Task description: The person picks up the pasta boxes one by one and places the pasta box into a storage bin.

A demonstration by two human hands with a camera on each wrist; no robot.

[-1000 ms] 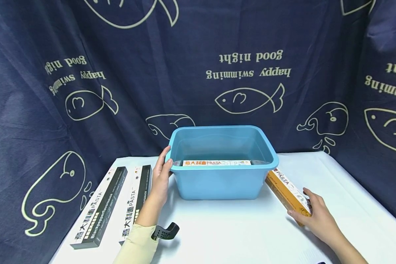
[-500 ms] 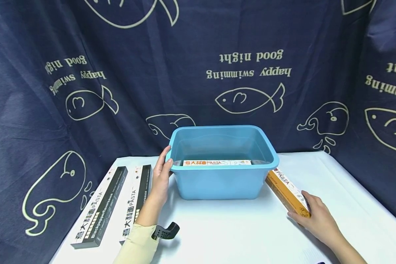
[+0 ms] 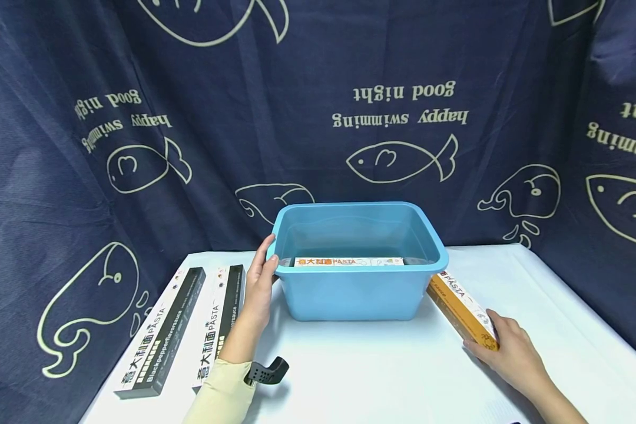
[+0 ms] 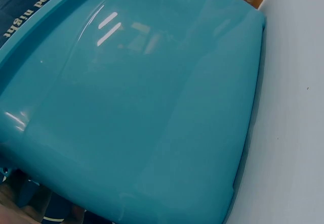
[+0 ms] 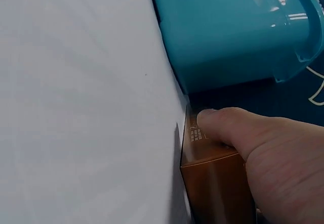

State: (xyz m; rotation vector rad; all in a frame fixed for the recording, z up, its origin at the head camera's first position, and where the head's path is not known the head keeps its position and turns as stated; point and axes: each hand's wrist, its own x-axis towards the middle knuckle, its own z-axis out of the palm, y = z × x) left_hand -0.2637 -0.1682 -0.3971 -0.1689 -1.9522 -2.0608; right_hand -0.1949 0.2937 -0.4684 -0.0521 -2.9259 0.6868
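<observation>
A light-blue plastic bin (image 3: pixel 350 294) stands on the white table, with a white pasta box (image 3: pixel 348 261) lying inside it behind the front wall. My left hand (image 3: pixel 258 285) grips the bin's left rim, thumb on the near side; in the left wrist view only dim fingers (image 4: pixel 23 204) show under the rim. On the right, an orange-and-white pasta box (image 3: pixel 463 309) lies slanted, its far end hidden behind the bin. Its near end is held by my right hand (image 3: pixel 511 347). The right wrist view has the thumb (image 5: pixel 228 125) laid along the box's orange side.
Two black-and-white pasta boxes, an outer one (image 3: pixel 161 335) and an inner one (image 3: pixel 212 330), lie lengthwise at the left of the table (image 3: pixel 360 371). My left forearm partly covers the inner one. A dark blue curtain (image 3: pixel 307 147) with fish drawings hangs close behind the bin.
My right hand has shifted slightly left around the near end of the orange-and-white pasta box. My left hand and the bin stay where they were.
</observation>
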